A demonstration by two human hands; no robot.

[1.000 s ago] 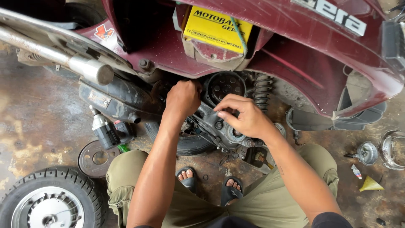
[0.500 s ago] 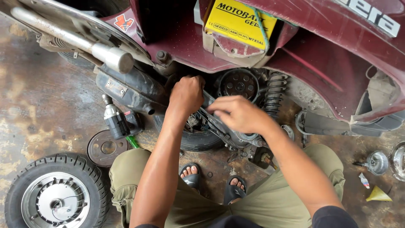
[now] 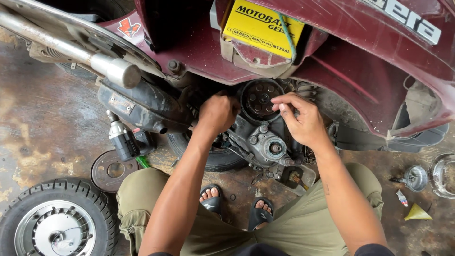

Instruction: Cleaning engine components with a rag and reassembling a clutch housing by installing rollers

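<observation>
Beneath the maroon scooter (image 3: 341,61), the round clutch drum (image 3: 261,98) is touched by the right hand (image 3: 303,121), fingers (image 3: 284,102) half open; the left hand (image 3: 217,114) is fisted beside it, its hold hidden

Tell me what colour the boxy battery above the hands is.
The battery is yellow, seen best in the head view.

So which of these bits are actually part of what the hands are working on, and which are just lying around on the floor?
In hand:
left hand, closed at the engine's left side
right hand, fingertips at the round clutch
engine case

Lying about:
spare wheel
brake drum
impact driver
glass jar
yellow cone
</observation>
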